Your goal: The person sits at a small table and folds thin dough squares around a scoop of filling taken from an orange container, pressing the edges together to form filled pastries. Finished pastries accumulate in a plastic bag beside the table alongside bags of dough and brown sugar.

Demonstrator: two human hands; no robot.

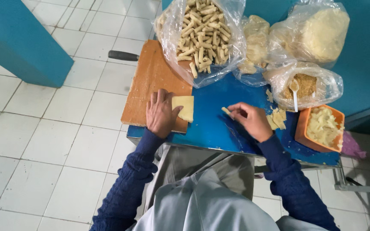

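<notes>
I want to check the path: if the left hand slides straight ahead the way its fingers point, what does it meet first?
Probably the clear bag of rolled sticks. The left hand points up along the wooden board, which looks bare until there; heights are uncertain.

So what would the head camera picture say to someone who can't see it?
A person's left hand presses a pale dough square on a wooden board, while the right hand pinches a small dough roll over a blue table; bags of rolls sit behind.

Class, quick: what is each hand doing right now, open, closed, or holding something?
Left hand: open, lying flat on the pale dough square on the wooden board.
Right hand: fingers closed in a pinch on a small dough roll.
</notes>
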